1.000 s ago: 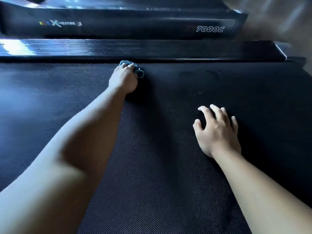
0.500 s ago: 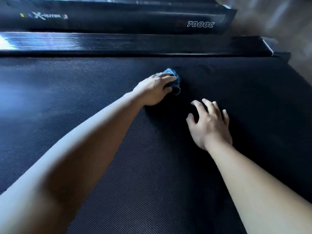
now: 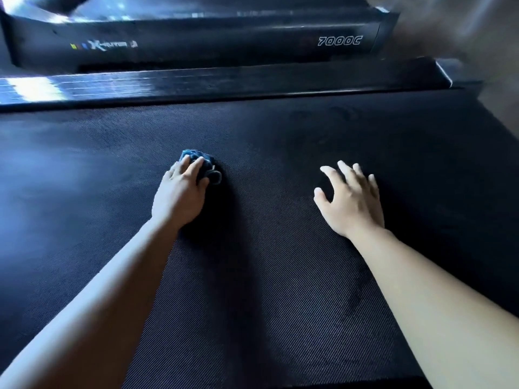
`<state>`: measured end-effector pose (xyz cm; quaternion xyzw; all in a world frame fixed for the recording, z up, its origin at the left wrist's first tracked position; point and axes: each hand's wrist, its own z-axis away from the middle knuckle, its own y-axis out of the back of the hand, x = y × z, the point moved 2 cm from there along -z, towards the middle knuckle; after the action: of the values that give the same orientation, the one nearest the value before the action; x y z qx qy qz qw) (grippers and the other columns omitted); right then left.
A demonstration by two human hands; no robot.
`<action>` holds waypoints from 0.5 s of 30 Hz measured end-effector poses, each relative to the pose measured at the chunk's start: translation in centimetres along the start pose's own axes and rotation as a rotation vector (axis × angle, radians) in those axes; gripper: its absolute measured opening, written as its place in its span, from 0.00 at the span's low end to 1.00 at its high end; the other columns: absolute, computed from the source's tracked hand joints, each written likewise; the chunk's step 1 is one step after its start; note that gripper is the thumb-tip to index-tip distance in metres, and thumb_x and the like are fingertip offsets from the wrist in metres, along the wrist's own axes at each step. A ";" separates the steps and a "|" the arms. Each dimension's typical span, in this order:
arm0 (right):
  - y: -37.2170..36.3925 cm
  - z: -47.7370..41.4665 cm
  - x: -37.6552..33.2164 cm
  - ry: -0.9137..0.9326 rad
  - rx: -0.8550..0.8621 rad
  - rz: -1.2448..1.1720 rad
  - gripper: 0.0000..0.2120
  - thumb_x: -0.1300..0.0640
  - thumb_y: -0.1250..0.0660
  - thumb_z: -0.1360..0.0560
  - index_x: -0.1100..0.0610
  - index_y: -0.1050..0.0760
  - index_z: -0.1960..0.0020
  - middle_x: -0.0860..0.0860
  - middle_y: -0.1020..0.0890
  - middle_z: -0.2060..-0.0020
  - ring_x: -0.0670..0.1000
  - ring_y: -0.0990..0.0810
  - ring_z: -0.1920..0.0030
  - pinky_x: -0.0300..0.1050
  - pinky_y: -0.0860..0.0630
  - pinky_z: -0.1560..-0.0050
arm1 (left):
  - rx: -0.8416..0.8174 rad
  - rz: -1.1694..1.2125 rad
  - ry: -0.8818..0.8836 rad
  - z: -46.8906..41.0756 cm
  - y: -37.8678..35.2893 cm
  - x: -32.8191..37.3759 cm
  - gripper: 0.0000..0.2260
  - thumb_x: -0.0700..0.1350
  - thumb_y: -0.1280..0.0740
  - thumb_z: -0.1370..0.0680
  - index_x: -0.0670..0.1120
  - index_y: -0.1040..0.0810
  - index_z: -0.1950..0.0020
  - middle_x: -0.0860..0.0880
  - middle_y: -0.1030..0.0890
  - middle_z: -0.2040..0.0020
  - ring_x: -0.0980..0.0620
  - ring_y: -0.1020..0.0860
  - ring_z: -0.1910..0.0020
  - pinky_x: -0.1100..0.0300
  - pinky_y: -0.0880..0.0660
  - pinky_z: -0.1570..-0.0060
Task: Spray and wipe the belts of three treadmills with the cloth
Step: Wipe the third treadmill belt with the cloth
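Glare whitens the left end of the glossy rail [image 3: 224, 82] that runs along the belt's far edge. Beyond it stands a second treadmill [image 3: 196, 26], its dark side panel carrying a small blurred logo [image 3: 109, 45] toward the left. On the near side, the left forearm reaches in from the lower left corner across the textured black belt [image 3: 266, 290]. The left hand [image 3: 179, 195] lies palm down on the belt left of centre, its fingers curled over a bunched blue cloth [image 3: 207, 167] and pressing it to the surface. The cloth shows past the fingertips, touching the belt, well short of the rail. Bare belt lies between the two hands, which are well apart. The right hand [image 3: 352, 200] grasps nothing: its fingers are spread and arched, their tips resting on the belt, with the forearm coming from the lower right. Above it, on the second treadmill, reads "7000C" [image 3: 339, 41]. Farthest right, the rail ends in a grey cap [image 3: 449, 71], with blurred brownish floor [image 3: 477, 29] behind.
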<state>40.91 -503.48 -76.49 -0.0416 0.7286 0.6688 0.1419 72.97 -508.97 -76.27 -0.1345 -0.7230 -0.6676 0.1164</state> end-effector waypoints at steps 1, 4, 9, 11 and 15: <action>0.3 0.6 0.0 0.010 0.004 0.023 0.25 0.40 0.43 0.22 0.44 0.37 0.26 0.52 0.40 0.23 0.56 0.48 0.22 0.58 0.54 0.23 | 0.011 0.000 0.024 -0.6 -0.3 0.8 0.24 0.50 0.39 0.17 0.48 0.37 0.21 0.43 0.40 0.21 0.41 0.41 0.22 0.52 0.47 0.24; 1.0 3.2 0.2 0.017 0.019 0.043 0.25 0.41 0.43 0.21 0.44 0.38 0.25 0.52 0.40 0.23 0.57 0.48 0.22 0.58 0.53 0.23 | -0.005 0.005 0.016 -1.9 -1.9 4.5 0.25 0.50 0.41 0.17 0.46 0.38 0.21 0.40 0.41 0.21 0.39 0.42 0.23 0.51 0.48 0.23; 0.8 7.4 1.2 -0.084 -0.008 0.040 0.25 0.42 0.43 0.20 0.43 0.37 0.25 0.52 0.40 0.22 0.57 0.48 0.22 0.60 0.52 0.23 | -0.027 -0.015 -0.260 1.6 -4.0 13.4 0.23 0.45 0.36 0.22 0.43 0.30 0.26 0.40 0.31 0.26 0.40 0.33 0.27 0.51 0.36 0.28; 0.5 8.5 1.3 -0.107 -0.049 0.037 0.25 0.42 0.44 0.21 0.42 0.39 0.24 0.51 0.42 0.22 0.57 0.49 0.22 0.59 0.53 0.23 | -0.026 0.034 -0.393 5.1 -4.3 15.6 0.22 0.45 0.32 0.24 0.44 0.25 0.30 0.41 0.26 0.29 0.40 0.28 0.30 0.51 0.31 0.31; 0.1 9.6 0.9 -0.122 -0.062 0.036 0.26 0.42 0.45 0.20 0.41 0.42 0.23 0.50 0.47 0.21 0.56 0.52 0.21 0.58 0.57 0.23 | -0.157 0.042 -0.389 10.2 -4.5 13.9 0.24 0.52 0.41 0.17 0.53 0.40 0.20 0.47 0.42 0.19 0.45 0.45 0.20 0.53 0.51 0.22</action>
<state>41.46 -493.92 -77.28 0.0081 0.6981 0.6949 0.1724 58.52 -498.62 -76.52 -0.2847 -0.6746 -0.6807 -0.0224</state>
